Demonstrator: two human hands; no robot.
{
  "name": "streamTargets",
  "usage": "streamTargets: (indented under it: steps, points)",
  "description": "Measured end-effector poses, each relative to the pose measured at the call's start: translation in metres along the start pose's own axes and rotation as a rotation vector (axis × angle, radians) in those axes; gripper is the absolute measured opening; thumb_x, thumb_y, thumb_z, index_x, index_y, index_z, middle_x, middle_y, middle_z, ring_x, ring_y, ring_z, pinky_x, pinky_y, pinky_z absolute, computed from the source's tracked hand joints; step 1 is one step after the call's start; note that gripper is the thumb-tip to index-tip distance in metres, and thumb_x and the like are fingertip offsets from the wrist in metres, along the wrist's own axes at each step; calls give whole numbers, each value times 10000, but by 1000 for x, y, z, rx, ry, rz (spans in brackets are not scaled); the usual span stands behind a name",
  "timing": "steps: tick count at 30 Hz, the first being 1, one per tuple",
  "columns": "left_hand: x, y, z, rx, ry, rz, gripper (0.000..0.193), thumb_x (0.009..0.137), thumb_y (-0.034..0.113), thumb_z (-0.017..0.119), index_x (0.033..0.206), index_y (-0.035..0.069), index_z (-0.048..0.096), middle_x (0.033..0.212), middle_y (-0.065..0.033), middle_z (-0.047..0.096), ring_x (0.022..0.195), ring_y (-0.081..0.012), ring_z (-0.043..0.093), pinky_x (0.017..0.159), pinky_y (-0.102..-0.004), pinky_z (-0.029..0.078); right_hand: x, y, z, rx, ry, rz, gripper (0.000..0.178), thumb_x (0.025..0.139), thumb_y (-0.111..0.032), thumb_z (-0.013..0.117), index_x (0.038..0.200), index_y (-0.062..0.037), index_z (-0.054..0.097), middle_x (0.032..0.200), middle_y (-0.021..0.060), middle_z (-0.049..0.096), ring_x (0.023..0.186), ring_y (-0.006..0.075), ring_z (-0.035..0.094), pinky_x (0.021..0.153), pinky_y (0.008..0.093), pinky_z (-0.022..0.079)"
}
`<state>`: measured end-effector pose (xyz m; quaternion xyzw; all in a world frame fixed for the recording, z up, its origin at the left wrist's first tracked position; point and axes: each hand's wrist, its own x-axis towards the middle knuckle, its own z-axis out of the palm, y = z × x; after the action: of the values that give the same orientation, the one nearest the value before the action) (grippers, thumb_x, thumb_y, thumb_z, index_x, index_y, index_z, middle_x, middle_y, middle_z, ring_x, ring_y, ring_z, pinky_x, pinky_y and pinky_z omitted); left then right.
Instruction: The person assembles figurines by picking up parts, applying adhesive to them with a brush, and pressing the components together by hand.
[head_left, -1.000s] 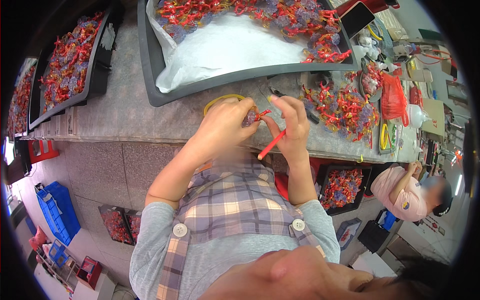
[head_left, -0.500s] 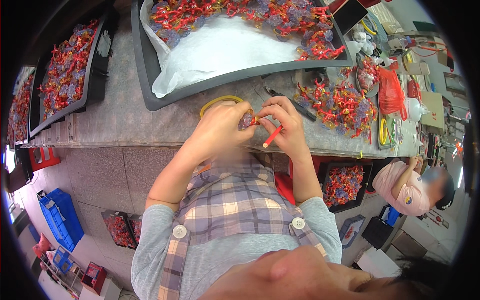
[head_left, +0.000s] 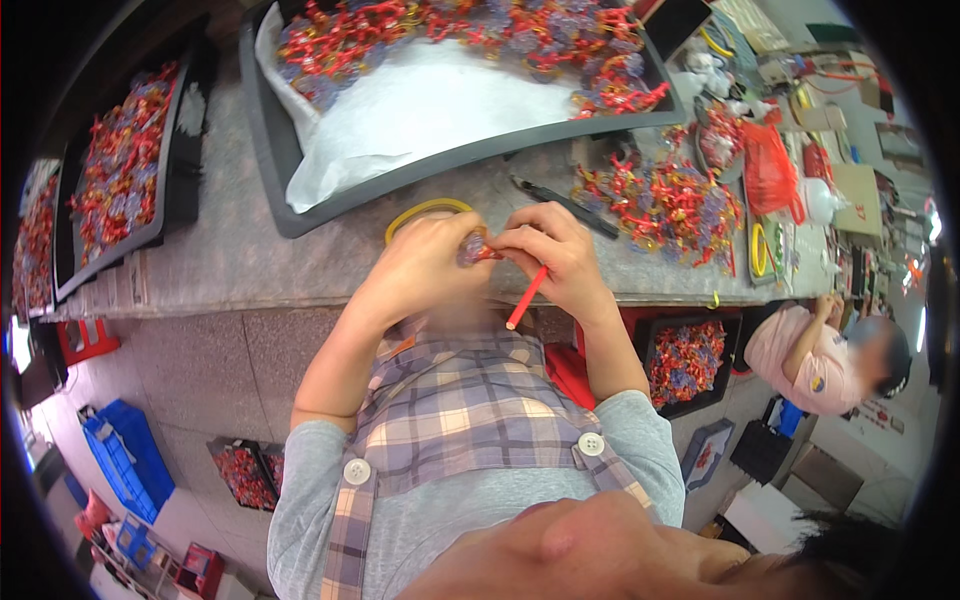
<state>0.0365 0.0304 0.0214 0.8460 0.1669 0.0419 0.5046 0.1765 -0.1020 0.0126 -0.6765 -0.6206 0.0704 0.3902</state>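
Close to the table's near edge, my left hand (head_left: 430,262) is closed around a small red and translucent purple trinket (head_left: 474,247), which its fingers partly cover. My right hand (head_left: 560,255) pinches at the trinket's right end. A red pencil-like stick (head_left: 527,299) is also held in my right hand, slanting down toward me with its pale end showing. Behind my left hand lies a yellow ring-shaped coil (head_left: 428,207), partly hidden. A black slim hand tool (head_left: 568,205) rests on the table just beyond my right hand.
A black tray (head_left: 470,155) with a white liner holds many similar trinkets at the back. More trinkets lie in a loose pile (head_left: 665,210) on the right, near a red plastic bag (head_left: 772,175). Another filled tray (head_left: 180,190) stands left. A co-worker (head_left: 800,350) sits at right.
Both hands have shifted slightly left and toward me in the picture, still together at the trinket. The red stick now points more steeply downward. The whole view has tilted a little.
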Motion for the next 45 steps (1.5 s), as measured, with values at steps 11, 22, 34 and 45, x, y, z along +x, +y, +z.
streamTargets:
  steps: [11, 22, 34, 45]
  points:
    - [2, -5, 6, 139, 29, 154, 246, 686, 116, 660, 856, 8, 519, 785, -163, 543, 771, -337, 535, 665, -398, 411, -2, 5, -9, 85, -162, 18, 137, 673, -127, 706, 780, -75, 640, 724, 59, 603, 674, 236, 582, 602, 325, 452]
    - [6, 4, -3, -61, -11, 58, 597, 697, 208, 724, 1219, 74, 467, 827, -74, 596, 797, -228, 575, 729, -334, 437, -34, 35, -74, 274, 312, 562, 114, 708, -34, 709, 813, -19, 668, 768, 69, 654, 675, 147, 611, 595, 247, 459]
    - [19, 1, 19, -665, 32, -48, 349, 875, 101, 561, 1182, -25, 452, 960, -67, 602, 884, -119, 574, 772, -261, 469, 9, 1, -27, 54, 173, 87, 159, 639, -35, 743, 777, -38, 664, 700, 52, 635, 605, 165, 565, 485, 260, 408]
    - [-1, 5, 5, -405, 159, 77, 180, 815, 70, 580, 984, 19, 543, 788, -108, 641, 737, -191, 641, 658, -288, 474, 17, -9, -27, -43, 1, -101, 151, 651, -55, 723, 767, -34, 628, 679, 63, 588, 589, 227, 538, 523, 320, 424]
